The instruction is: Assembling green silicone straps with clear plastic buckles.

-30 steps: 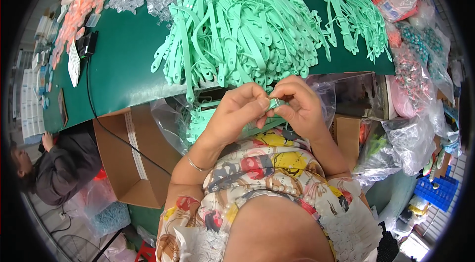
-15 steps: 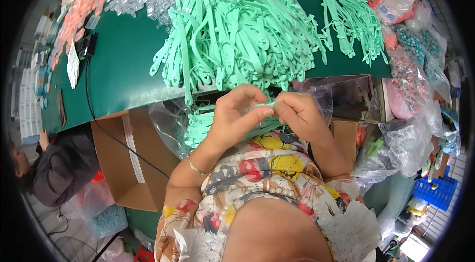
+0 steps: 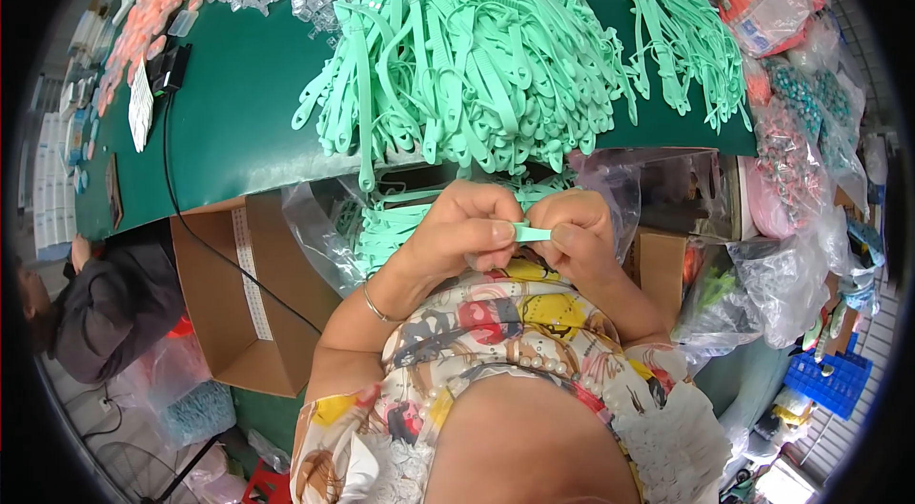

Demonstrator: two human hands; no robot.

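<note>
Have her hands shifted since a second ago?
Yes. Both hands, left hand and right hand, dropped slightly from the table edge toward her body, pinching a green strip.

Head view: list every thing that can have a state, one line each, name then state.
left hand: closed, pinching the mint-green strap.
right hand: closed, pinching the strap's other end.
mint-green strap: held between both hands, short part showing.
strap pile: loose heap on the green table.
clear plastic bag: open, holds more straps.
cardboard box: open, under the table edge.
</note>
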